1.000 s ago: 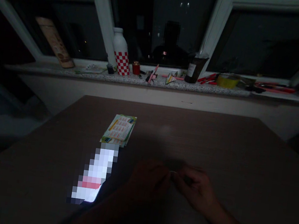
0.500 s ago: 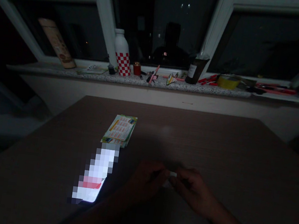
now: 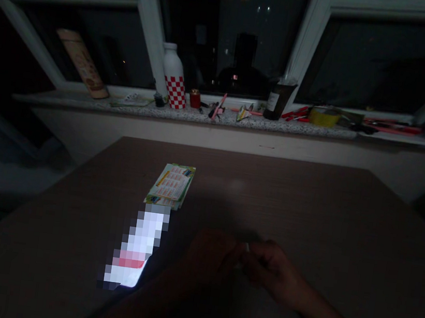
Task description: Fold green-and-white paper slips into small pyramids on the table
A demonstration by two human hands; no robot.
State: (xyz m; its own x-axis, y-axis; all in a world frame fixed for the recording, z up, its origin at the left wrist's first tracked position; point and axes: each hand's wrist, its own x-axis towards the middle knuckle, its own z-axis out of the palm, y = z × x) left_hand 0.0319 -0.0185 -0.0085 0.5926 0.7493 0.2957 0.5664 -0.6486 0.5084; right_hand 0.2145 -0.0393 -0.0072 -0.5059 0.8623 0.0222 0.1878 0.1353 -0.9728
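In dim light my left hand (image 3: 211,255) and my right hand (image 3: 274,271) meet low over the brown table (image 3: 308,208). Both have their fingers curled together around a tiny pale object (image 3: 247,247) pinched between them; it is too small and dark to name. A lit phone (image 3: 135,253) lies on the table just left of my left hand. Beyond the phone lies a stack of printed cards (image 3: 171,185).
A stone windowsill (image 3: 202,116) runs behind the table, holding a red-and-white checked bottle (image 3: 174,77), a dark jar (image 3: 277,98), a small red can (image 3: 194,98), a yellow tape roll (image 3: 323,116) and several pens. Dark window panes rise above it.
My hands have drawn slightly closer together, and the pale object between them shows less than before. Phone and cards have not moved.
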